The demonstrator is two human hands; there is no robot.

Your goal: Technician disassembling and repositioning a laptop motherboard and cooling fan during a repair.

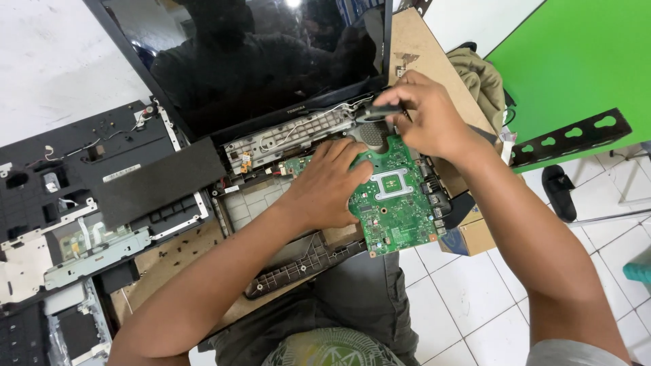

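In the head view, the left hand (pixel 330 181) is lying flat on the green circuit board (pixel 397 203), its fingers spread a little and pressing the board's left part, gripping nothing. The board is sitting in the opened laptop base (pixel 298 254), on the right side, just below the dark screen (pixel 251 61). The right hand (pixel 424 112) is holding a dark tool handle (pixel 371 113) with closed fingers, above the top edge of the board. A removed black keyboard frame (pixel 81 183) is lying to the left, near the base.
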